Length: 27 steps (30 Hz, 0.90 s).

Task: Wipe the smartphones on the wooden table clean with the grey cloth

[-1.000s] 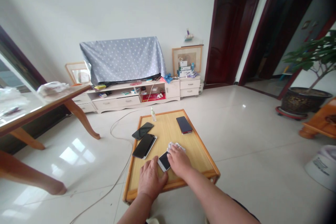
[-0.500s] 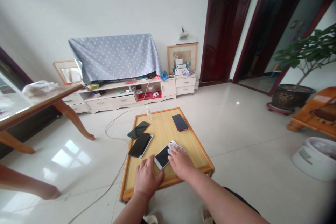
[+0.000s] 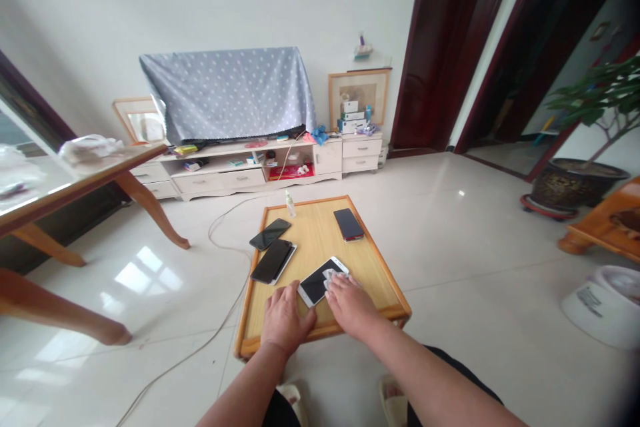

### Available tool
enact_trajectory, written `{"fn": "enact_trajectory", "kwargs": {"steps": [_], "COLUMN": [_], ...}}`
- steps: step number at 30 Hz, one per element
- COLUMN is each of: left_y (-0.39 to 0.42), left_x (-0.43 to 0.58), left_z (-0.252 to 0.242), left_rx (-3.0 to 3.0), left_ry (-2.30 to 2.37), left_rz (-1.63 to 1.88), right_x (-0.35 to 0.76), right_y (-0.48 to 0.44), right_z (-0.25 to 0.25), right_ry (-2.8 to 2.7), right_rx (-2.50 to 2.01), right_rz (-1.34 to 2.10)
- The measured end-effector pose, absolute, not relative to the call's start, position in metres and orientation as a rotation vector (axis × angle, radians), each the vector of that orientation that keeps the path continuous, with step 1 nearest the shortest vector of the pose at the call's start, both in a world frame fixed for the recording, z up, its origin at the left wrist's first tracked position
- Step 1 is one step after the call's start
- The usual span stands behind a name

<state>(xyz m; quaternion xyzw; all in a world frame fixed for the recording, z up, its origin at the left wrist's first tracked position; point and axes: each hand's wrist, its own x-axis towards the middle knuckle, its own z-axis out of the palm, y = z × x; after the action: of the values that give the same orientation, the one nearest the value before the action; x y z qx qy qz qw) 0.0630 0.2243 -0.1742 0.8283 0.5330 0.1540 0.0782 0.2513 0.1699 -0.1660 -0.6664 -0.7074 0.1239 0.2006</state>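
Note:
A white phone (image 3: 320, 280) with a dark screen lies on the low wooden table (image 3: 370, 267). My left hand (image 3: 285, 317) rests flat on the table, fingers touching the phone's near left corner. My right hand (image 3: 351, 301) presses a small white cloth (image 3: 331, 275) onto the phone's right side, fingers closed over it. Two dark phones (image 3: 273, 261) (image 3: 270, 233) overhang the table's left edge. At the far right of the table lies a dark phone with a red rim (image 3: 349, 223). A small spray bottle (image 3: 289, 203) stands at the table's far edge.
A cable (image 3: 220, 320) trails across the shiny floor left of the table. A bigger wooden table (image 3: 75, 193) stands at left. Behind are a TV stand (image 3: 240, 173) with a cloth-covered screen, open doorways, a potted plant (image 3: 585, 180) and a white basin (image 3: 605, 303) at right.
My right hand with the cloth has slid back toward me across the phone, uncovering more of the screen. My left hand stays at the phone's corner. The camera view shifted slightly.

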Motion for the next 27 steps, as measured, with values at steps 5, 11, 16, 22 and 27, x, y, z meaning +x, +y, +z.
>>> {"fn": "enact_trajectory", "kwargs": {"steps": [5, 11, 16, 22, 27], "left_y": [0.225, 0.225, 0.223, 0.224, 0.221], "left_x": [0.061, 0.062, 0.064, 0.062, 0.064], "left_z": [-0.172, -0.171, -0.168, -0.168, -0.164], "left_rx": [2.448, 2.438, 2.431, 2.413, 2.402], "left_ry": [1.581, 1.577, 1.594, 1.589, 1.619], "left_rz": [0.442, 0.449, 0.441, 0.432, 0.424], "right_x": [0.231, 0.234, 0.263, 0.220, 0.230], "right_y": [0.161, 0.166, 0.189, 0.176, 0.197], "right_z": [-0.163, -0.165, -0.168, -0.174, -0.169], "right_ry": [-2.029, -2.034, -1.836, -2.062, -1.943], "right_rx": [-1.761, -1.738, -2.075, -1.723, -1.842], "right_rz": [0.380, 0.410, 0.325, 0.384, 0.375]}}
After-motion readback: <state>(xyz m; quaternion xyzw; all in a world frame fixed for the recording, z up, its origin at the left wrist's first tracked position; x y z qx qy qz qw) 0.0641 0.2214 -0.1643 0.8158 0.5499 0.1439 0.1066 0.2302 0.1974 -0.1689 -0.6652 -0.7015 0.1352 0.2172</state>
